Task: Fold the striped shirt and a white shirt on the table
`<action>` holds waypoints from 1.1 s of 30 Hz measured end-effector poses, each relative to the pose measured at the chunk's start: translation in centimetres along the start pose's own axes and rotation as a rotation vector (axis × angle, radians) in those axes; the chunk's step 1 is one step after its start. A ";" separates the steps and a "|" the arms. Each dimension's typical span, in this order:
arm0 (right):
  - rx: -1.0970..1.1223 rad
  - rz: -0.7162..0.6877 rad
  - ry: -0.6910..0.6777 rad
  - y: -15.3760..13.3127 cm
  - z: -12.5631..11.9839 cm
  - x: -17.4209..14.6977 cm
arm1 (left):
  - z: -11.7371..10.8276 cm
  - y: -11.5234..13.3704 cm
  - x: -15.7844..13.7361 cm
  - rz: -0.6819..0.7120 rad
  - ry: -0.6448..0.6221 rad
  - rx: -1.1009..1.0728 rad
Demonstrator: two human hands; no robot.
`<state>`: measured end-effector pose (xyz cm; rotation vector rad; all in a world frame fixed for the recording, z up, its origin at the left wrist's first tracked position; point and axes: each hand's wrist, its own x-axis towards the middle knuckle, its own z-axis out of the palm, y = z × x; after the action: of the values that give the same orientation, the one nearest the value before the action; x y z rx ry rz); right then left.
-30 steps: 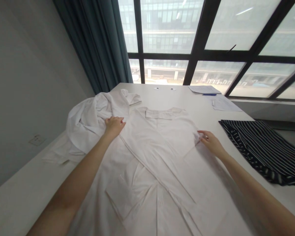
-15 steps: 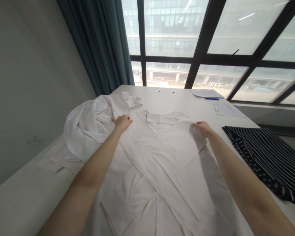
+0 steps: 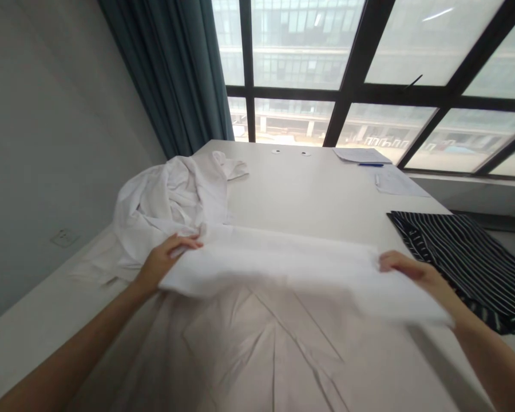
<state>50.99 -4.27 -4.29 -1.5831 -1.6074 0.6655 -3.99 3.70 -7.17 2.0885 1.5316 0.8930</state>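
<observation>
A white shirt (image 3: 278, 355) lies spread over the near part of the table, its far end lifted and folded back toward me as a wide band. My left hand (image 3: 165, 257) pinches the left end of this fold, fingers on top of the cloth. At the right end, my right hand (image 3: 405, 268) is closed on the same fold. The shirt's collar is hidden by the turned cloth. Just beyond my left hand sits a heap of white cloth (image 3: 167, 194), crumpled, close to the fold.
A black-and-white striped folded cloth (image 3: 463, 257) lies on the white table (image 3: 296, 194) at the right. Papers (image 3: 399, 183) and a blue pen (image 3: 370, 165) are at the far right. A wall, a blue curtain (image 3: 175, 74) and windows border the table.
Both hands have drawn the shirt's collar end up and back toward me, folding it over. The collar has gone out of sight, and bare table shows where it lay.
</observation>
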 end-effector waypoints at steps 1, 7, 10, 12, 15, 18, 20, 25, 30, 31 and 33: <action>-0.043 -0.011 -0.085 0.1 -0.1 -1.2 | -0.3 -0.2 -1.3 0.027 -0.074 0.057; -0.197 0.016 -0.310 1.9 -0.4 -3.7 | -1.0 -0.3 -3.5 0.142 -0.172 0.327; -0.156 0.065 -0.116 3.7 -0.6 -2.7 | -1.1 -0.3 -1.9 0.144 -0.038 0.376; -0.102 0.108 -0.016 4.6 -0.4 -1.6 | -1.1 -0.4 -0.4 0.137 0.016 0.418; 0.006 0.211 0.039 5.1 0.4 0.0 | -0.7 -0.7 2.0 0.120 0.015 0.519; 0.110 0.334 0.050 4.7 1.4 1.4 | -0.5 -0.3 4.1 0.060 -0.056 0.631; 0.162 0.374 0.063 4.4 1.7 2.1 | -0.6 0.5 5.1 0.064 -0.114 0.704; 0.210 0.391 0.075 4.4 1.6 3.2 | -1.2 2.5 6.1 0.134 -0.147 0.851; 0.279 0.282 0.140 5.2 1.5 5.0 | -1.6 2.9 7.7 0.077 -0.046 0.825; 0.289 0.252 0.186 5.2 1.6 5.8 | -1.7 2.8 8.4 0.062 -0.010 0.818; 0.297 0.205 0.294 5.0 1.7 7.8 | -1.6 2.6 10.2 0.031 0.053 0.814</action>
<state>53.02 4.17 -8.02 -1.5508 -1.0887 0.7056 -1.32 12.47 -1.69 2.6272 2.1404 0.3390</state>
